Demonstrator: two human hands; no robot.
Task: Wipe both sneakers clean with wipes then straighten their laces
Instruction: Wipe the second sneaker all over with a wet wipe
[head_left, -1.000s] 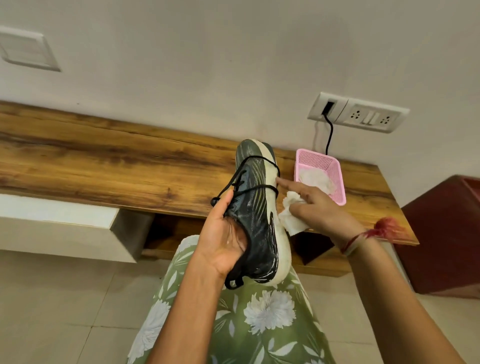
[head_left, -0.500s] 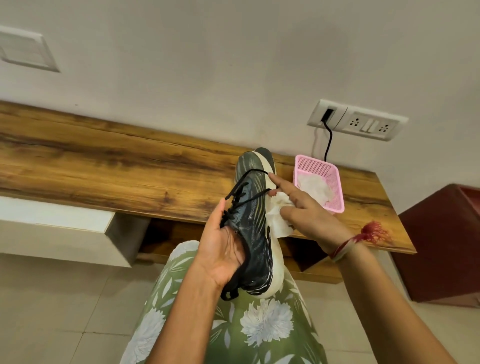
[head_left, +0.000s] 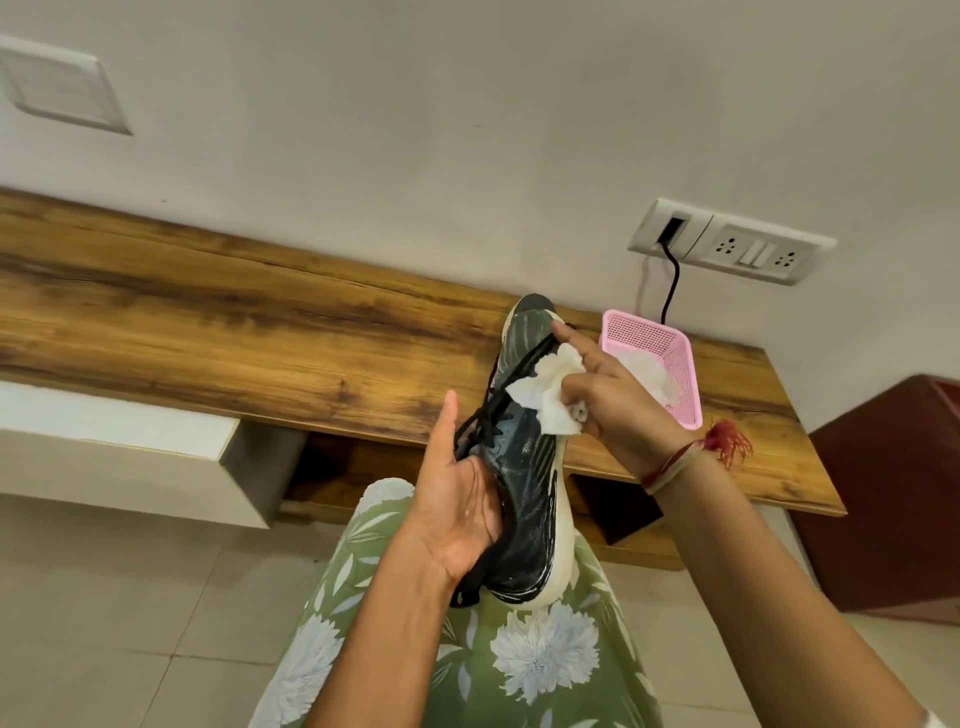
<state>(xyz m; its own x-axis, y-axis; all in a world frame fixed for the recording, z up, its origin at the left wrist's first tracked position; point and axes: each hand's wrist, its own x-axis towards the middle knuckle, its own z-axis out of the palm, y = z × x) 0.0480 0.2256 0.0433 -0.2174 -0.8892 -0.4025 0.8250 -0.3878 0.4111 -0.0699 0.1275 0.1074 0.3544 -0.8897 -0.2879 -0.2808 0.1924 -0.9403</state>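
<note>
A black sneaker (head_left: 524, 499) with a white sole and loose black laces (head_left: 496, 402) stands heel-down on my lap, toe pointing up at the wall. My left hand (head_left: 457, 499) holds it from the left, fingers tucked inside the opening, thumb straight up. My right hand (head_left: 610, 402) grips a crumpled white wipe (head_left: 545, 392) and presses it on the upper near the toe, forefinger stretched along the shoe. Only one sneaker is in view.
A pink mesh basket (head_left: 675, 358) with white wipes inside sits on the wooden shelf (head_left: 234, 332) behind the shoe. A wall socket (head_left: 727, 241) with a black cable is above it. A dark red cabinet (head_left: 893, 493) stands at the right. Tiled floor lies below.
My right hand has slid the wipe from the white sole edge up onto the black upper near the toe and laces. The left hand keeps its hold.
</note>
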